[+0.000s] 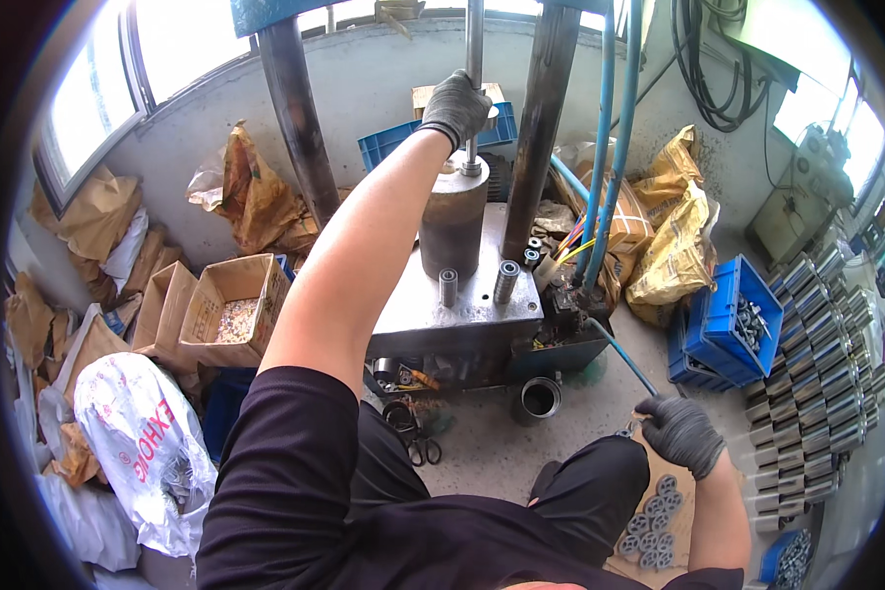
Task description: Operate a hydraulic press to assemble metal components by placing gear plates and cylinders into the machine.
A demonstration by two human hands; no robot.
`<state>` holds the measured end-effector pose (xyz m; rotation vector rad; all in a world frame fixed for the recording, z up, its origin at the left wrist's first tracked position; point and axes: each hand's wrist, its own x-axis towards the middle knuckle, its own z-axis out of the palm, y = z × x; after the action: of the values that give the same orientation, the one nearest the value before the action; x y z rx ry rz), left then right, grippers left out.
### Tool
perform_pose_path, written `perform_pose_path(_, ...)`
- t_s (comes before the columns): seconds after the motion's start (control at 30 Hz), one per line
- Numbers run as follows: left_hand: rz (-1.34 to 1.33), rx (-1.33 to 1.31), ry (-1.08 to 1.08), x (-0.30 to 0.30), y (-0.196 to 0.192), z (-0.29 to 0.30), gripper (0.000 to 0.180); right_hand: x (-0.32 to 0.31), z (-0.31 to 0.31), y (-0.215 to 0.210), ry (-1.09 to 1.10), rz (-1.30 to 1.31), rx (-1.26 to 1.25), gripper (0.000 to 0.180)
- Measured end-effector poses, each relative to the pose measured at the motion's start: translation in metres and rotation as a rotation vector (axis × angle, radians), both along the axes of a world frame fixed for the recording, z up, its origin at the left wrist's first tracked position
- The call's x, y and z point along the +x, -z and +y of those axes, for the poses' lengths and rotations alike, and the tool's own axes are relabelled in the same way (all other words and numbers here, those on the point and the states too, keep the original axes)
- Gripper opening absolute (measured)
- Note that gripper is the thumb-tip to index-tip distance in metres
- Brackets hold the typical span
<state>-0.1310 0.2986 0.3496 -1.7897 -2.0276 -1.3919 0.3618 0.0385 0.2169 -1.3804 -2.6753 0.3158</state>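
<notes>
My left hand (456,106), in a grey glove, is closed at the upright steel rod (475,44) of a press. A pale round piece (492,116) shows beside its fingers; what it belongs to is hidden. Below the hand, a thick grey metal cylinder (451,231) stands upright on the press's steel table (418,313), the rod's lower end at its top. Two small metal sleeves (448,287) stand at the table's front. Lower right, my gloved right hand (683,435) is closed at the end of a thin blue lever (622,349); its palm side is hidden.
Dark press columns (300,113) flank the rod. Grey spoked discs (651,526) lie on cardboard by my right knee. Blue crates (733,320) and stacked shiny cylinders (811,383) stand right. An open carton (234,310) and white sack (143,433) stand left. A metal pot (538,400) is on the floor.
</notes>
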Motion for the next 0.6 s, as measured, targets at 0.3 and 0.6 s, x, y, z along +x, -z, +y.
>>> perform_pose_path(0.3,0.059,-0.016,-0.012,0.0064,-0.0032,-0.0045,0.029,0.0014,0.0024,-0.0005,0.018,-0.08,-0.059,0.026)
perform_pose_path(0.6,-0.023,-0.032,-0.004,0.0067,-0.0022,-0.0025,0.03,0.0012,0.0051,-0.0013,0.032,0.011,-0.011,0.027)
